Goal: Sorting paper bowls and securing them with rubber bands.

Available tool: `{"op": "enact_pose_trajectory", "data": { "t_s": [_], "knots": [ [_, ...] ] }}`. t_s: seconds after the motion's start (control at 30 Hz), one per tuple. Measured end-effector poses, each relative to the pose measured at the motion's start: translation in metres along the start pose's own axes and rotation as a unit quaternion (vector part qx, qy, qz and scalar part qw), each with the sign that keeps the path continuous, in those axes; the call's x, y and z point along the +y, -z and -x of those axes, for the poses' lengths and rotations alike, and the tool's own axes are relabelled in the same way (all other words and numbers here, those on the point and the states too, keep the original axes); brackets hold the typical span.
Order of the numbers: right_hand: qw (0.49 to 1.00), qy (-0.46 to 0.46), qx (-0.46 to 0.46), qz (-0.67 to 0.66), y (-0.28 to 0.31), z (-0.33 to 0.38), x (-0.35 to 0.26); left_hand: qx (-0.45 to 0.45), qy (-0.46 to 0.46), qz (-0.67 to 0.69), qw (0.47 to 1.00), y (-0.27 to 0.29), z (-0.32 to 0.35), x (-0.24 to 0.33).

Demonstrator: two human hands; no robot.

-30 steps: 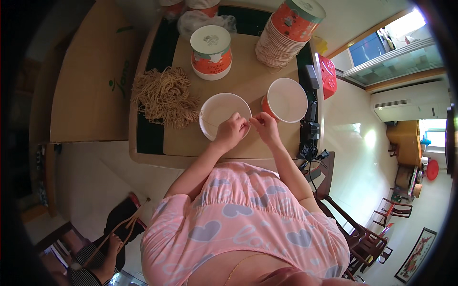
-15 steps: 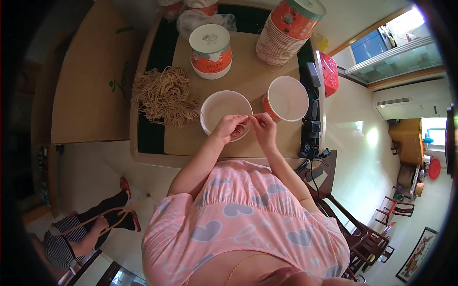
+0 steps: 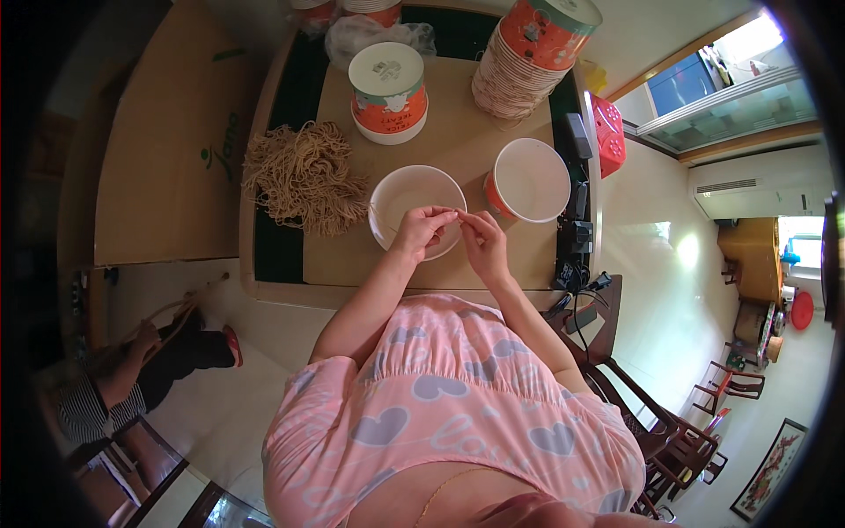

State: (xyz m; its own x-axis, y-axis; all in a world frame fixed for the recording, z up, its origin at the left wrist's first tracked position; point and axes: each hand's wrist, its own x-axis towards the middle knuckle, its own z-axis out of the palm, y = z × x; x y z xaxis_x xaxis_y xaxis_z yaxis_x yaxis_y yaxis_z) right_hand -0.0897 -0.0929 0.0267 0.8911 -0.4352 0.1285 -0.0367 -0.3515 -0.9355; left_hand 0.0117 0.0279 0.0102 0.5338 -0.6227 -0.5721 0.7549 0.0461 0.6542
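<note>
Above the near part of the table, my left hand (image 3: 426, 231) and my right hand (image 3: 483, 244) meet at the fingertips, both pinched closed. What lies between the fingers is too small to make out. Under my left hand stands a white paper bucket (image 3: 407, 187), its mouth facing up. A thin strand shows at its left rim. Right of my right hand is a second bucket (image 3: 532, 176), orange outside and white inside. To the left lies a loose pile of tan string (image 3: 304, 180).
An upside-down orange bucket (image 3: 388, 95) stands farther back. A tall stack of nested buckets (image 3: 526, 66) rises at the far right, beside black power adapters (image 3: 576, 236) on the table's edge. Clear plastic (image 3: 378, 42) lies at the back. Another person (image 3: 132, 378) is at lower left.
My hands stay together at nearly the same spot, with slight finger movement. The person at lower left has shifted, arms and the long looped thing they hold now farther left and up.
</note>
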Motion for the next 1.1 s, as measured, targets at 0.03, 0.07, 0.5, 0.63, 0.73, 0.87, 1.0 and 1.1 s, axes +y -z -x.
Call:
{"op": "enact_pose_trajectory", "data": {
  "t_s": [0.03,0.07,0.5,0.63,0.73,0.87,1.0,1.1],
  "knots": [
    [1.0,0.0,0.0,0.0,0.001,0.0,-0.001,0.001,-0.004,-0.01,1.0,0.001,0.0,0.0],
    [1.0,-0.003,-0.009,0.006,0.002,0.0,-0.002,0.001,-0.004,-0.01,1.0,0.001,0.001,0.001],
    [0.985,-0.153,-0.039,-0.062,0.006,-0.015,0.009,0.007,-0.031,-0.058,0.998,-0.003,0.009,0.008],
    [0.987,-0.144,-0.041,-0.058,0.005,-0.016,0.01,0.003,-0.063,-0.092,0.994,0.004,0.008,0.006],
    [0.986,-0.141,-0.035,-0.076,0.005,-0.016,0.012,0.017,-0.132,-0.202,0.97,-0.004,0.013,0.007],
    [0.989,-0.132,-0.034,-0.062,0.004,-0.017,0.009,0.042,-0.233,-0.282,0.93,-0.003,0.01,-0.002],
    [0.994,-0.105,-0.028,-0.02,0.005,-0.017,0.012,0.104,-0.336,-0.418,0.838,-0.017,0.021,0.005],
    [0.997,-0.071,-0.037,-0.004,0.006,-0.016,0.009,0.111,-0.339,-0.419,0.835,-0.013,0.021,0.004]
  ]
}}
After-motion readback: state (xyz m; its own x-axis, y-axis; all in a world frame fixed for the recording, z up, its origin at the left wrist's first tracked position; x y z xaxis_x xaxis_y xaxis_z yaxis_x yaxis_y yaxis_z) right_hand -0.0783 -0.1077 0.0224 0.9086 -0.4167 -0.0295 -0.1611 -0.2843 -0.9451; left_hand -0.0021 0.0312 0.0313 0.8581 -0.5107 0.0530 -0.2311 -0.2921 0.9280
